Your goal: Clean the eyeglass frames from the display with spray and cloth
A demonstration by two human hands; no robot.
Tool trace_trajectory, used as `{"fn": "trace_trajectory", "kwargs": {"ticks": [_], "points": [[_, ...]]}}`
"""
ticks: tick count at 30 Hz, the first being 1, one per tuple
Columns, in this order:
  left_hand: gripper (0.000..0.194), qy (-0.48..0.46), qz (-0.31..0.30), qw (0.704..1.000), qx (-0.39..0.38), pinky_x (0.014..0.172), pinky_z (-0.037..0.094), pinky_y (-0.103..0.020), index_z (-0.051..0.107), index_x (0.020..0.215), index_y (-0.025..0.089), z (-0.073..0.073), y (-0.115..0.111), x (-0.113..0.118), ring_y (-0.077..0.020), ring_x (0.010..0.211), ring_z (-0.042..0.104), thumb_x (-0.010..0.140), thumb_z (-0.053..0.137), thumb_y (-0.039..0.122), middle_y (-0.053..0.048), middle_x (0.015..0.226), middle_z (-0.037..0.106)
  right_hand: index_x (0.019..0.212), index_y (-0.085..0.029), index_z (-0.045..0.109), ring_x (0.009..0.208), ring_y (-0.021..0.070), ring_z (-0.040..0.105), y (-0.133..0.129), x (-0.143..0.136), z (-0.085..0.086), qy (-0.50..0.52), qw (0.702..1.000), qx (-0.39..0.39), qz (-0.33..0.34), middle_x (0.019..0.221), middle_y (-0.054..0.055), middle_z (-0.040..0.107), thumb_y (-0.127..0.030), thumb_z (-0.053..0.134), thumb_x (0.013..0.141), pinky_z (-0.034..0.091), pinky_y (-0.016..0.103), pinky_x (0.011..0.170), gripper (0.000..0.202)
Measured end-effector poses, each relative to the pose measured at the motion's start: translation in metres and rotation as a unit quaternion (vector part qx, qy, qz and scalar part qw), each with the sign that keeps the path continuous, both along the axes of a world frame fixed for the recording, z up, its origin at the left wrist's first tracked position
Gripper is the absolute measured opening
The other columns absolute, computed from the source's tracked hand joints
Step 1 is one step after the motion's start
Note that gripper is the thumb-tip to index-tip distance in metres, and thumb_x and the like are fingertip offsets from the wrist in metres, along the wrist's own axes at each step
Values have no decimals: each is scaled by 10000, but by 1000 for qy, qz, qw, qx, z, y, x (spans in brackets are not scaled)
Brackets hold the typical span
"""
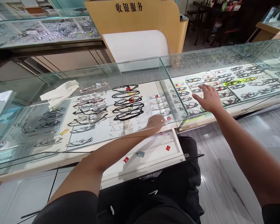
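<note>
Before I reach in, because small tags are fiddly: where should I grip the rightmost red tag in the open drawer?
Pinch the red tag by two opposite edges, probably from above and the right: it looks flat in the drawer, and the left forearm crosses on the tag's left.

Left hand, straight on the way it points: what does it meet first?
Probably the red tag, just beyond the left hand in the picture. Depth is unclear, so the hand might pass above it.
</note>
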State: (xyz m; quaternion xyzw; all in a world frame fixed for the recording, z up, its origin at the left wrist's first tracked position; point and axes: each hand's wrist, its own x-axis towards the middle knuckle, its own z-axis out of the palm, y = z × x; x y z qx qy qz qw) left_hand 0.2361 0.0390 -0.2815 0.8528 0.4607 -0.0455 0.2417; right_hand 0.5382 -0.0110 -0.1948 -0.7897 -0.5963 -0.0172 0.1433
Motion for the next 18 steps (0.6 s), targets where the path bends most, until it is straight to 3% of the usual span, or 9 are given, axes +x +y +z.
{"fn": "trace_trajectory", "kwargs": {"ticks": [5, 12, 15, 18], "points": [[304, 30, -28, 999, 0, 858, 496, -330, 811, 1016, 202, -11, 10, 16, -252, 1061, 683, 1011, 516, 275, -95, 1118, 772, 1574, -223, 518, 1536, 445, 429, 0, 0, 0, 1, 1000, 0, 4, 1684, 171, 481, -748, 381, 989, 402, 676, 1220, 799], [278, 73, -46, 996, -3, 843, 515, -357, 808, 994, 158, -13, 13, 23, -279, 986, 704, 976, 564, 290, -143, 971, 755, 1580, -221, 515, 1543, 444, 422, 0, 1, 1, 8, 1000, 1, 5, 1686, 174, 475, -755, 385, 985, 389, 679, 1230, 810], [297, 77, -53, 996, -1, 860, 528, -372, 793, 1044, 154, -8, 11, 24, -297, 1046, 711, 1005, 532, 289, -151, 1055, 762, 1593, -211, 510, 1553, 439, 415, 0, 0, 2, 11, 1000, -7, 1, 1694, 171, 468, -755, 397, 984, 378, 669, 1244, 824], [357, 61, -60, 996, 8, 936, 533, -376, 731, 1266, 197, 8, -7, 14, -303, 1208, 680, 1031, 542, 387, -125, 1290, 737, 1587, -216, 520, 1558, 439, 412, -1, -1, 3, 15, 1000, -5, -1, 1694, 167, 472, -751, 411, 980, 369, 673, 1248, 816]]}}
